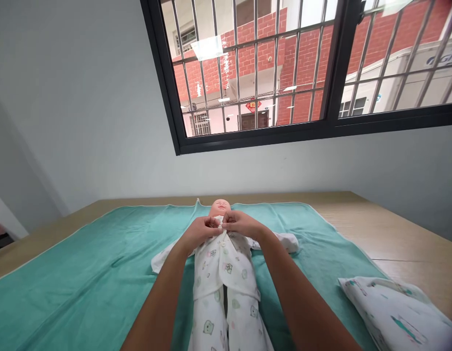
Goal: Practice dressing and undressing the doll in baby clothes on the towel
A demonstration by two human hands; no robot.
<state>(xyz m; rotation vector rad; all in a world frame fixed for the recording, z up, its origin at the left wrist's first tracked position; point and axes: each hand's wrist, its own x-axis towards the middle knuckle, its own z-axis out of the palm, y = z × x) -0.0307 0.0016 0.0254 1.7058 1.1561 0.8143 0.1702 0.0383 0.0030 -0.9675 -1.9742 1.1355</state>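
The shirt (226,261), white with small printed figures, was worn by the doll (220,206), which was laid on its back in the middle of the sheet (83,273). The collar of the shirt was pinched by the fingertips of the left hand (198,232) and of the right hand (245,224), so the grip of both was closed on it, just below the doll's chin. What exactly was held between the fingertips could not be told. The sleeves were spread out to both sides, and the lower hem was rested over the pants (208,322), which were printed in similar manner and were cut off by the edge of the view. The green sheet was spread over the worktop (379,234). At its right side a folded cloth (404,312) was placed. Behind the worktop, a window (248,139) with metal bars (255,63) was set in the pale wall (102,97).
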